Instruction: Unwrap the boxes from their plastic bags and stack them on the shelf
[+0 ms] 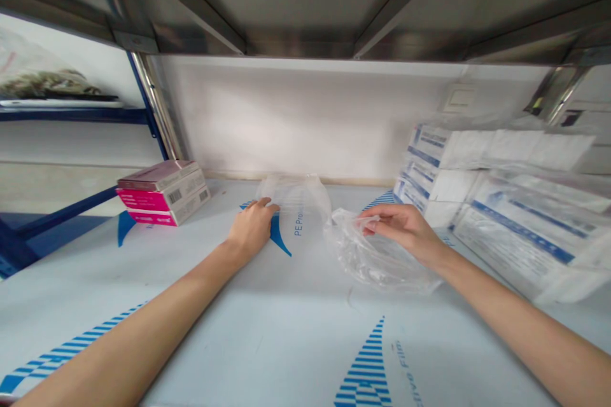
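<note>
Head view: A crumpled clear plastic bag (370, 264) lies at mid-shelf on the film-covered surface (286, 337), in front of the white wall. The right hand (403, 229) is the nearer one, pinching the bag's upper edge between thumb and fingers; the bag's gathered body spreads below and to the left of those fingertips. A flatter stretch of clear plastic (310, 200) extends leftward and back toward the left hand (251, 229), so the plastic's long axis runs roughly crosswise between the hands. Whether both portions are one piece cannot be confirmed.

The left hand is palm down, fingers loosely curled, beside the flatter stretch; whether it grips any plastic cannot be told. Stacked pink-and-white boxes (165, 197) stand left, plastic-wrapped white packs (520, 216) right.
</note>
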Available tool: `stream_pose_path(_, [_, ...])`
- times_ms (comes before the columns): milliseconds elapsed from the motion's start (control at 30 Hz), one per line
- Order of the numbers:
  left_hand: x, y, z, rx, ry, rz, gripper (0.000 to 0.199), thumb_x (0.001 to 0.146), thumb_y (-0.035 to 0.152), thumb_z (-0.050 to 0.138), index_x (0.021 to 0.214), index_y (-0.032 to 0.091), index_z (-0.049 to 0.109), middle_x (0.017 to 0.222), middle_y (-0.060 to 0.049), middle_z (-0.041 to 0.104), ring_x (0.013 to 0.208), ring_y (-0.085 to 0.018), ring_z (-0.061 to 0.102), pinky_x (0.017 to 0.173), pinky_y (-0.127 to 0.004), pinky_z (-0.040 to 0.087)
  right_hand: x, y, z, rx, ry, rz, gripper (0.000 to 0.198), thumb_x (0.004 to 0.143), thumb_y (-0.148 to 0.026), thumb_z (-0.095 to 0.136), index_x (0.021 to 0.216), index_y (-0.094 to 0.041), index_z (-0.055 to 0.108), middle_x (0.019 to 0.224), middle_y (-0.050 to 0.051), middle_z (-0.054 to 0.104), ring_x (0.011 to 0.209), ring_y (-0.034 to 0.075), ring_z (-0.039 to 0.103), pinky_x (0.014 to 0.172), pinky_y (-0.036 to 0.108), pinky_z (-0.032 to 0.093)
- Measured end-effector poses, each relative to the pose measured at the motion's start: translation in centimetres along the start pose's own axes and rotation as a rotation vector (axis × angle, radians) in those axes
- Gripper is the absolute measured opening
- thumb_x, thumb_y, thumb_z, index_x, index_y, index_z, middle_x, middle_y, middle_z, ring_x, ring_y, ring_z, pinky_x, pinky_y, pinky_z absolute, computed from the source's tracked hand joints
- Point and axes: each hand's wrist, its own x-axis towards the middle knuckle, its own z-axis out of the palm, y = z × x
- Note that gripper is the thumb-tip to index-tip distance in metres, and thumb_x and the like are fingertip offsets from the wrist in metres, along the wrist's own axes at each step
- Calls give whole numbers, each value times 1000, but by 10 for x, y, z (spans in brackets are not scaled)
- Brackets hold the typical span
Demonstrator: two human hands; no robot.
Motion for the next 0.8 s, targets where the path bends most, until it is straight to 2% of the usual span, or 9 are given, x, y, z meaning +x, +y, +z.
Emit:
stream_pose_path(100, [2, -2, -1, 18, -7, -9, 38, 90, 8, 44, 113, 24, 70, 121, -11, 68, 113, -33, 65, 86, -43, 57, 0, 0, 0, 1, 4, -7, 22, 72, -37, 81, 86, -20, 79, 80, 6, 77, 71, 18, 71, 69, 31, 60])
stream_pose_path(267, [5, -12, 1, 34, -19, -89, 47, 92, 15, 43, 136, 23, 57, 126, -14, 66, 109, -36, 66, 84, -47, 57, -1, -1, 1, -1, 9, -18, 21, 72, -37, 81, 85, -21, 79, 78, 5, 76, 69, 17, 71, 68, 30, 60])
stream_pose_path(367, [6, -20, 3, 30, -35, -110, 41, 93, 16, 43, 126, 24, 66, 119, -12, 70, 103, -31, 69, 88, -44, 56, -1, 1, 4, -5, 1, -17, 21, 72, -38, 81, 84, -21, 79, 78, 5, 76, 69, 18, 71, 69, 31, 61])
stream_pose_path(433, [6, -23, 2, 29, -27, -111, 36, 92, 16, 44, 115, 23, 72, 114, -12, 72, 104, -31, 69, 89, -44, 55, -1, 2, 5, -2, -4, -16, 22, 72, -39, 81, 85, -21, 79, 79, 6, 76, 71, 18, 71, 70, 32, 61])
stream_pose_path(500, [5, -20, -2, 42, 7, -107, 32, 91, 18, 48, 112, 20, 72, 119, -14, 70, 116, -36, 62, 94, -50, 53, -1, 2, 6, 1, -6, -26, 23, 72, -39, 81, 85, -21, 79, 80, 6, 77, 71, 19, 72, 70, 32, 61])
stream_pose_path(567, [2, -10, -7, 25, 92, -50, 33, 92, 22, 51, 119, 19, 68, 131, -15, 64, 131, -39, 49, 102, -55, 46, -2, -2, 6, -5, -8, -51, 22, 74, -40, 80, 86, -22, 79, 80, 6, 77, 71, 18, 71, 69, 32, 60])
stream_pose_path(633, [-5, 5, -14, -133, 217, 98, 37, 92, 25, 50, 127, 20, 62, 135, -13, 60, 135, -35, 44, 109, -54, 40, -3, -10, 7, -19, -17, -88, 20, 78, -39, 78, 90, -23, 80, 83, 6, 78, 72, 17, 71, 70, 31, 60])
stream_pose_path(700, [-14, 24, -20, -478, 285, 297, 40, 91, 21, 47, 130, 21, 55, 129, -10, 63, 126, -28, 52, 109, -48, 42, -4, -21, 8, -3, -19, -120, 20, 82, -41, 75, 93, -26, 80, 91, 6, 78, 78, 18, 71, 73, 32, 59])
stream_pose_path(800, [-27, 50, -25, -868, 214, 475, 41, 93, 28, 48, 133, 23, 47, 135, -9, 57, 125, -24, 53, 108, -45, 43, -5, -35, 12, 119, 18, -122, 24, 82, -48, 73, 93, -28, 80, 105, 6, 78, 92, 22, 72, 80, 36, 59])
